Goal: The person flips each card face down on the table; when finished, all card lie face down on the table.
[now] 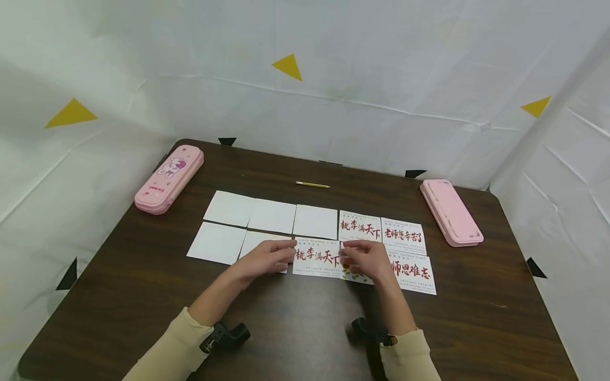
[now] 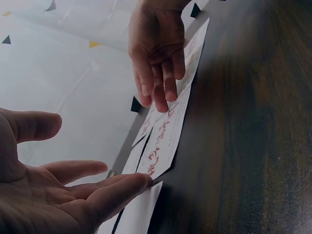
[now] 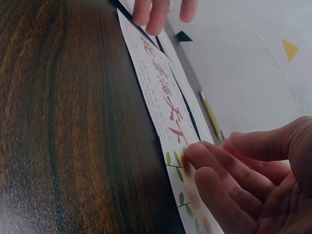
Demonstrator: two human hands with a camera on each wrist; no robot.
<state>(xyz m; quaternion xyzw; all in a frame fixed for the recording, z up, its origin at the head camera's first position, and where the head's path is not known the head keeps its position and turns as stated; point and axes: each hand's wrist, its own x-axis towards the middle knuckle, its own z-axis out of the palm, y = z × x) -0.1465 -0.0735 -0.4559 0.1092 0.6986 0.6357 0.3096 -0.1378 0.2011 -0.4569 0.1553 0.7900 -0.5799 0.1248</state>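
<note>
Cards lie in two rows side by side. A card with red Chinese lettering (image 1: 316, 264) is face up between the two hands in the near row. My left hand (image 1: 267, 258), fingers extended, is at its left edge, over a blank white card (image 1: 250, 244). At its right edge is my right hand (image 1: 369, 259), relaxed, partly covering a sunflower card (image 1: 355, 276). In the left wrist view the left fingers (image 2: 122, 190) are loosely spread with nothing held. The right wrist view shows the right fingertips (image 3: 197, 151) close to the sunflower print; contact is hard to tell.
Several blank cards (image 1: 229, 208) lie on the left, with more lettered cards (image 1: 404, 235) on the right. A yellow pencil (image 1: 312, 184) lies behind them. Pink pencil cases sit at the table's back left (image 1: 169, 179) and right (image 1: 451, 212). White sheeting (image 1: 357, 63) surrounds the dark table.
</note>
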